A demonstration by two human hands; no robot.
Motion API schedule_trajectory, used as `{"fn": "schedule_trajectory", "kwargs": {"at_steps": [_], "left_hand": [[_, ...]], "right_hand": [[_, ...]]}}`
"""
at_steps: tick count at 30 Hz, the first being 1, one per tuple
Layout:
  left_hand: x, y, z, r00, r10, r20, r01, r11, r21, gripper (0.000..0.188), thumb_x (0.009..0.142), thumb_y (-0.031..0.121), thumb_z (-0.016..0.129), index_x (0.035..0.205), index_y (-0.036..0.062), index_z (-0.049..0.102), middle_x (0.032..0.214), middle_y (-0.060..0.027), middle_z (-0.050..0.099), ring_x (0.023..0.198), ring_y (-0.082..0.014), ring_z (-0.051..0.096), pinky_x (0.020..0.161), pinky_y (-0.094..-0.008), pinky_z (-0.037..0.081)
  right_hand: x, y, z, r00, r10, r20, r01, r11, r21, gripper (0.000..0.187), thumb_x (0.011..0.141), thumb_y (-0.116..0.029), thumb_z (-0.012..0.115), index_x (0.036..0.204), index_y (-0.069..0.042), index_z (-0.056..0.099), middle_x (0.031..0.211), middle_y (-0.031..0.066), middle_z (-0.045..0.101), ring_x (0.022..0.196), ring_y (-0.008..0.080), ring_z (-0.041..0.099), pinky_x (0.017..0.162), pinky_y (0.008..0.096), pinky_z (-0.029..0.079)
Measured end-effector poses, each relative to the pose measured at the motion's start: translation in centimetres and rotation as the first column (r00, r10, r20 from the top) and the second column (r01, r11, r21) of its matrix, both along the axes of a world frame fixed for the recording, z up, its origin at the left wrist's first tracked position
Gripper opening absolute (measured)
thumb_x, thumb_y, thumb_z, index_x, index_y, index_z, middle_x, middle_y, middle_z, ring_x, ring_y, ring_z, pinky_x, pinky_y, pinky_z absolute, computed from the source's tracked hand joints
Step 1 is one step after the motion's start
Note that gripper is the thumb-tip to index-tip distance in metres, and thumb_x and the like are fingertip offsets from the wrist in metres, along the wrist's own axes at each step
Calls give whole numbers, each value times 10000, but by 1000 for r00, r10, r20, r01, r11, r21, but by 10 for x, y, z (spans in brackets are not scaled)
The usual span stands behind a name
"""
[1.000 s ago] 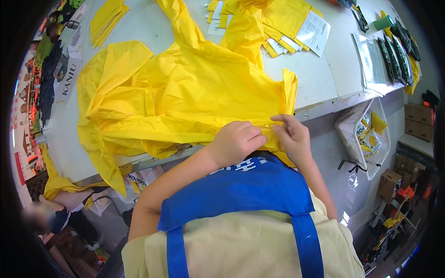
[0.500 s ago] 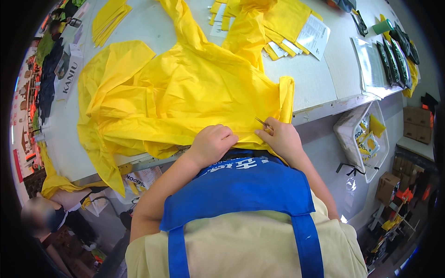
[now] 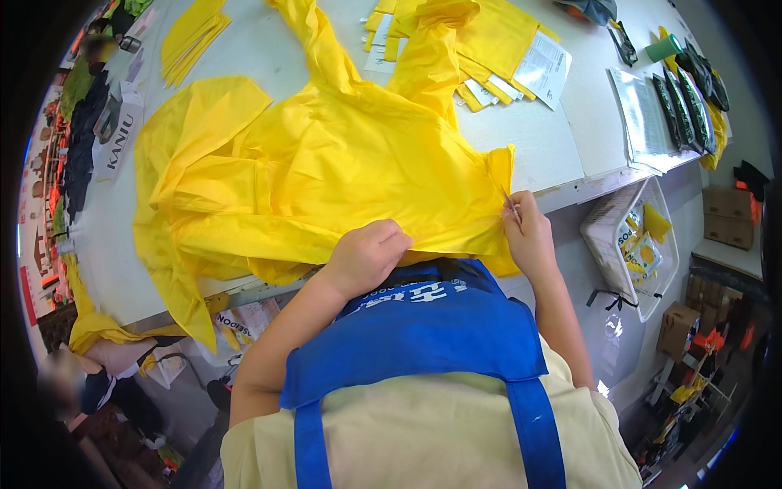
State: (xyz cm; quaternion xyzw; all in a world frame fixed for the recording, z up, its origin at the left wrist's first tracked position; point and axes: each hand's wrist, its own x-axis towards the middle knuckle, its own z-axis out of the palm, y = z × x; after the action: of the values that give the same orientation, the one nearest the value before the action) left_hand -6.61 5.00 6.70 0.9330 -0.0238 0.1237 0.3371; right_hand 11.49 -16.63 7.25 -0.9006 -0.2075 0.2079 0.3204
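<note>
A yellow raincoat-like garment lies spread and wrinkled over the near part of the table. My left hand is closed in a pinch on the garment's near edge, in front of my blue apron. My right hand is closed around a small pair of thread snips, with the pointed metal tips showing above the fingers. The snips are beside the garment's right edge, and the hand partly covers that edge. Whether the right fingers also grip the fabric, I cannot tell.
Folded yellow pieces with white papers lie at the back of the white table; more folded yellow pieces are at far left. Dark packets sit at right. A white basket is below the right edge. Another person is at lower left.
My right hand has moved right with the snips, from the near hem to the garment's right edge. My left hand keeps its pinch, shifted slightly left.
</note>
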Motion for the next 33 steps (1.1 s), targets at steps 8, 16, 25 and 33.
{"fn": "schedule_trajectory", "kwargs": {"at_steps": [8,16,25,33], "left_hand": [[19,-4,11,994,-89,-58,92,995,39,174,720,125,705,879,96,641,803,-65,591,746,-249,589,642,-342,475],[87,-61,0,967,-221,130,197,965,170,147,771,215,652,876,112,644,758,-75,599,736,-241,594,645,-350,460],[100,-58,-3,959,46,-280,-162,900,-405,126,835,167,626,866,46,615,786,-147,653,717,-329,633,620,-387,492],[101,-59,-4,963,54,-262,-158,907,-390,133,824,161,640,854,35,609,785,-150,654,725,-333,634,627,-381,492]], "right_hand": [[23,-2,-50,895,-213,-393,286,948,139,344,822,-172,680,1045,57,552,814,75,624,704,133,574,646,278,472],[21,-5,-24,689,15,-725,380,844,378,238,852,-24,594,1087,3,569,889,4,613,712,62,525,637,210,422],[0,-10,-7,679,59,-731,464,738,490,296,839,-14,624,1125,18,556,1021,46,641,882,91,586,770,228,465],[-5,-1,-14,764,59,-642,420,710,566,346,808,65,647,1136,31,543,1041,69,644,909,115,611,820,259,497]]}}
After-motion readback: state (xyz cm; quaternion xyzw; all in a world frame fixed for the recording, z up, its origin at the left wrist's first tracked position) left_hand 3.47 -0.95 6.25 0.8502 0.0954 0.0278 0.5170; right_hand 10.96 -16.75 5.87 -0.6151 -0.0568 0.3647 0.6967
